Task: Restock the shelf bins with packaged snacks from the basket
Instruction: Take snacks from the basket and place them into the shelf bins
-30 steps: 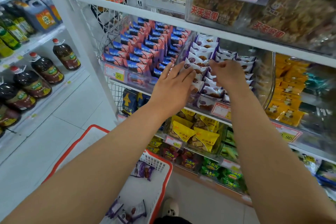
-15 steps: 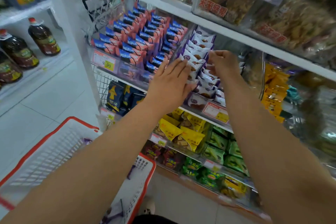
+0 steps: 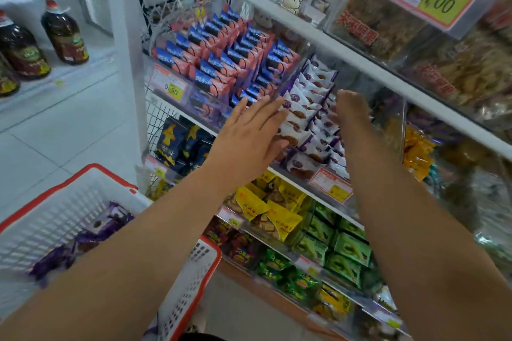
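Observation:
White-and-purple snack packs [image 3: 310,108] stand in rows in a clear shelf bin [image 3: 329,183] at mid height. My left hand [image 3: 249,133] lies flat with straight fingers against the left front of those packs. My right hand [image 3: 350,108] reaches into the bin on the packs' right side; its fingers are hidden behind the hand. The white basket with a red rim [image 3: 69,210] sits at the lower left and holds several purple packs [image 3: 94,232].
Blue-and-red packs [image 3: 221,58] fill the bin to the left. Yellow packs [image 3: 266,207] and green packs [image 3: 340,252] lie on lower shelves. A shelf edge [image 3: 360,58] runs close above my hands. Oil bottles [image 3: 63,33] stand far left.
The view has swung left and down, showing more of the basket. My left hand has slid a little right along the packs; my right hand stays in the bin.

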Available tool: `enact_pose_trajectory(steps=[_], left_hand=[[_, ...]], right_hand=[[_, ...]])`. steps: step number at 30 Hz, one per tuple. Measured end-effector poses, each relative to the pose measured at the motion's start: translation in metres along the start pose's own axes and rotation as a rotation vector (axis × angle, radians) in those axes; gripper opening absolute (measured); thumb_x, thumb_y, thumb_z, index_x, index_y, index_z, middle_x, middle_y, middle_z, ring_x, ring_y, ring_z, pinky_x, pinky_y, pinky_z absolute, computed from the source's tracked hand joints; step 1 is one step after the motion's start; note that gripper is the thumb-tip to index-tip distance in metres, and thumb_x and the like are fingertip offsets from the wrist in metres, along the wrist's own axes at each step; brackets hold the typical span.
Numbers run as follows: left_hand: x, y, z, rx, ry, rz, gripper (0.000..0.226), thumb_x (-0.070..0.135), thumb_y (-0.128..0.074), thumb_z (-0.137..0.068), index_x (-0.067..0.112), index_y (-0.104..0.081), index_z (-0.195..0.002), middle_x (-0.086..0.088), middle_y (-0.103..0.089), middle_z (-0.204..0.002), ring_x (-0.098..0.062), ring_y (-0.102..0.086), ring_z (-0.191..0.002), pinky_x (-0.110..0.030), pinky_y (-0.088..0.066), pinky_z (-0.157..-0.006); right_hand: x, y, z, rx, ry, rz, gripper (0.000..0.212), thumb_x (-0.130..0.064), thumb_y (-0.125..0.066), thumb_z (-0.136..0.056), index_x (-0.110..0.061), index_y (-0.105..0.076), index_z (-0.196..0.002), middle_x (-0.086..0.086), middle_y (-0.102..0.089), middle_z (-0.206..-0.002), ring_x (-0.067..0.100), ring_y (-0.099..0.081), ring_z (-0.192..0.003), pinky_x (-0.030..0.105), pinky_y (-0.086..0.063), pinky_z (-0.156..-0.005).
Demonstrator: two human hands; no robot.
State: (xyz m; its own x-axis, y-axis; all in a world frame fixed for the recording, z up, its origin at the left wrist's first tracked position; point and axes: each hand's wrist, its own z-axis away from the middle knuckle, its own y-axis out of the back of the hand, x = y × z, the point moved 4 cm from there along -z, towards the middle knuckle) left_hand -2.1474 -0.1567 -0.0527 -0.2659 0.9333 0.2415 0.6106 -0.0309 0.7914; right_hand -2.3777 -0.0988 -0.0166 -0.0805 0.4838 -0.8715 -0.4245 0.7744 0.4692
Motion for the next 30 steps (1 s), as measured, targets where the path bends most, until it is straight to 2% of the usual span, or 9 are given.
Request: enact_pose_trajectory(steps=[3,7,10,14,18,20,22,24,30], left_hand=[[-0.002,0.002,0.000,-0.010,0.031,0.009,0.059,0.049,-0.031,-0.099,0.014,-0.046,-0.145,-0.004,-0.039,-0.154,-0.022,-0.028,-0.146,-0.046,-0.013,-0.121],[-0.005,0.007,0.004,0.008,0.067,0.036,0.057,0.046,-0.033,-0.099,0.013,-0.046,-0.144,-0.005,-0.041,-0.153,-0.024,-0.031,-0.145,-0.046,-0.017,-0.120],[-0.007,0.007,0.010,0.028,0.072,0.062,0.052,0.042,-0.040,-0.100,0.012,-0.049,-0.141,-0.006,-0.043,-0.152,-0.023,-0.033,-0.144,-0.047,-0.020,-0.120],[-0.009,0.006,0.015,0.026,0.089,0.095,0.049,0.038,-0.045,-0.101,0.012,-0.048,-0.142,-0.005,-0.043,-0.152,-0.022,-0.034,-0.144,-0.046,-0.019,-0.121],[-0.012,0.009,0.019,0.020,0.117,0.110,0.049,0.040,-0.044,-0.101,0.013,-0.049,-0.141,-0.004,-0.044,-0.151,-0.022,-0.035,-0.143,-0.044,-0.017,-0.121],[-0.016,0.012,0.025,0.033,0.122,0.131,0.047,0.040,-0.043,-0.101,0.013,-0.052,-0.138,-0.003,-0.047,-0.148,-0.022,-0.037,-0.142,-0.044,-0.020,-0.121],[-0.019,0.015,0.030,0.062,0.110,0.169,0.040,0.035,-0.043,-0.101,0.014,-0.058,-0.132,-0.004,-0.052,-0.143,-0.024,-0.041,-0.138,-0.043,-0.027,-0.117],[-0.017,0.019,0.034,0.112,0.061,0.215,0.032,0.025,-0.046,-0.101,0.011,-0.064,-0.124,-0.006,-0.058,-0.134,-0.026,-0.048,-0.129,-0.042,-0.037,-0.110],[-0.021,0.029,0.061,0.079,0.097,0.302,0.025,0.014,-0.052,-0.097,0.010,-0.067,-0.118,-0.004,-0.064,-0.119,-0.022,-0.054,-0.114,-0.029,-0.041,-0.099]], right_hand=[[0.003,-0.014,-0.004,-0.128,-0.031,-0.019,0.019,-0.012,-0.044,-0.097,-0.018,-0.055,-0.084,0.002,-0.055,-0.092,0.009,-0.053,-0.072,0.035,-0.052,-0.088],[0.011,-0.015,-0.014,-0.050,-0.007,-0.031,0.026,-0.010,-0.040,-0.095,-0.022,-0.053,-0.076,-0.001,-0.054,-0.078,0.013,-0.053,-0.069,0.035,-0.049,-0.072],[0.018,-0.014,-0.026,-0.046,0.022,-0.051,0.028,-0.010,-0.038,-0.091,-0.017,-0.064,-0.084,0.003,-0.059,-0.078,0.016,-0.052,-0.067,0.029,-0.041,-0.062],[0.043,-0.022,-0.081,-0.110,0.033,-0.060,0.042,-0.031,-0.043,-0.083,-0.024,-0.067,-0.118,0.003,-0.067,-0.115,0.022,-0.059,-0.094,0.037,-0.046,-0.080],[0.011,-0.013,-0.024,-0.030,0.048,0.019,0.024,-0.016,-0.036,-0.087,-0.019,-0.051,-0.069,0.004,-0.048,-0.072,0.018,-0.040,-0.067,0.032,-0.028,-0.060],[-0.002,-0.006,0.016,-0.021,0.136,0.118,0.025,-0.011,-0.034,-0.095,-0.016,-0.050,-0.077,0.003,-0.046,-0.074,0.019,-0.044,-0.071,0.025,-0.036,-0.060],[0.000,-0.001,0.051,-0.055,0.243,0.096,0.027,-0.018,-0.036,-0.104,-0.008,-0.056,-0.119,0.014,-0.060,-0.114,0.026,-0.055,-0.109,0.019,-0.044,-0.091],[0.004,-0.003,0.097,-0.082,0.341,-0.054,0.038,-0.019,-0.043,-0.104,-0.014,-0.044,-0.142,0.005,-0.048,-0.145,0.014,-0.044,-0.134,0.016,-0.035,-0.106],[0.024,-0.039,0.199,-0.138,0.516,-0.111,0.021,-0.010,-0.054,-0.098,-0.019,-0.061,-0.116,-0.011,-0.063,-0.113,0.004,-0.061,-0.100,0.016,-0.049,-0.083]])
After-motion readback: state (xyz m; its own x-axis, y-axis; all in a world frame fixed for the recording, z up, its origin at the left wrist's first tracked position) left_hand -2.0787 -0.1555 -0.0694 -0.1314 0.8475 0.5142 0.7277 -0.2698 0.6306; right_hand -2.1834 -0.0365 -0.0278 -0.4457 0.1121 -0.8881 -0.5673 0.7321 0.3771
